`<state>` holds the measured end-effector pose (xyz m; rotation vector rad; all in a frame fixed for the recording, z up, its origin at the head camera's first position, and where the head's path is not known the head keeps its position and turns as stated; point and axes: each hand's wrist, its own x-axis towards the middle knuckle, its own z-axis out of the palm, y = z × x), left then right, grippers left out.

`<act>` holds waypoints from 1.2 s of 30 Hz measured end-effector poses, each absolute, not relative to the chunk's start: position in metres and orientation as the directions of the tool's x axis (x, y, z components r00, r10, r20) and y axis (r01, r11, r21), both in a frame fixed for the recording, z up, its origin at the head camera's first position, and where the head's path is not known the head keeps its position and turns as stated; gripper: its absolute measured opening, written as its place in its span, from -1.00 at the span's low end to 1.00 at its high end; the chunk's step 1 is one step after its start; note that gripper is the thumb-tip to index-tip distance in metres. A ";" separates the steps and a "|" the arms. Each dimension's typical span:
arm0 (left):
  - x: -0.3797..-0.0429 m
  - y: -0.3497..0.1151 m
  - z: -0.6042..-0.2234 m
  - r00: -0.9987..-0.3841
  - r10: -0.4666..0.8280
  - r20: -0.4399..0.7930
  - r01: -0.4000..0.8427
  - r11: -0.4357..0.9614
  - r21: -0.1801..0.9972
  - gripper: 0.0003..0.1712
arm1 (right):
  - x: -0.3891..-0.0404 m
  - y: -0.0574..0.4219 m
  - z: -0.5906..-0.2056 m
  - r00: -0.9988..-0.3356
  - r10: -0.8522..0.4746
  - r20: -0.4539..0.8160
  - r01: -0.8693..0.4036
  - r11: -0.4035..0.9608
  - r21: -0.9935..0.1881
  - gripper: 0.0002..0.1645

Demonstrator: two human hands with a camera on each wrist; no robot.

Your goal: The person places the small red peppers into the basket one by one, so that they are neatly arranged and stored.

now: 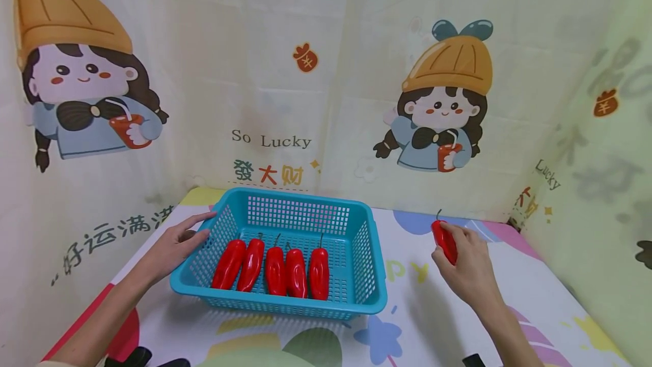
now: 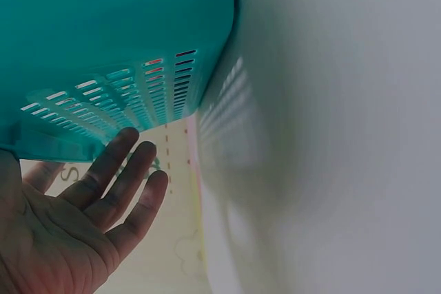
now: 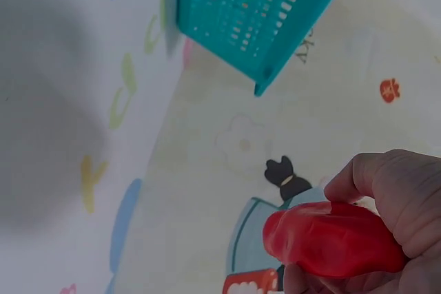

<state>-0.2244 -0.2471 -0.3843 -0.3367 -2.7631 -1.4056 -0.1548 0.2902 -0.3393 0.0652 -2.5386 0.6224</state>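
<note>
A turquoise plastic basket (image 1: 300, 308) with slotted walls stands on the table. Several glossy red chili peppers (image 1: 275, 272) lie side by side in it, most with thin stems toward the back. My left hand (image 1: 175, 247) is at the basket's left rim, its fingers fairly straight in the left wrist view beside the slotted wall (image 2: 117, 94). To the right of the basket, my right hand (image 1: 471, 268) holds another red chili pepper (image 1: 445, 242) above the table, stem pointing up. Thumb and fingers clasp this pepper (image 3: 331, 239) from both sides in the right wrist view.
The table is covered with a colourful printed cloth (image 1: 326, 347). Pale curtains (image 1: 351, 101) with cartoon figures and lettering enclose the back and sides. The basket's bottom right part (image 1: 341, 268) shows bare beside the peppers.
</note>
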 end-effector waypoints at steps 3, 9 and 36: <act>-0.225 -0.247 -0.385 -0.977 0.180 0.116 0.200 0.570 0.797 -0.25 | -0.154 0.283 -0.337 -0.860 0.060 0.507 -0.184 0.890 -0.417 -0.26; -0.226 -0.246 -0.385 -0.976 0.181 0.122 0.205 0.564 0.800 -0.26 | -0.152 0.268 -0.333 -0.864 0.042 0.502 -0.205 0.882 -0.425 -0.25; -0.224 -0.246 -0.382 -0.977 0.178 0.114 0.197 0.576 0.794 -0.26 | -0.157 0.201 -0.332 -0.871 -0.019 0.491 -0.286 0.833 -0.474 -0.11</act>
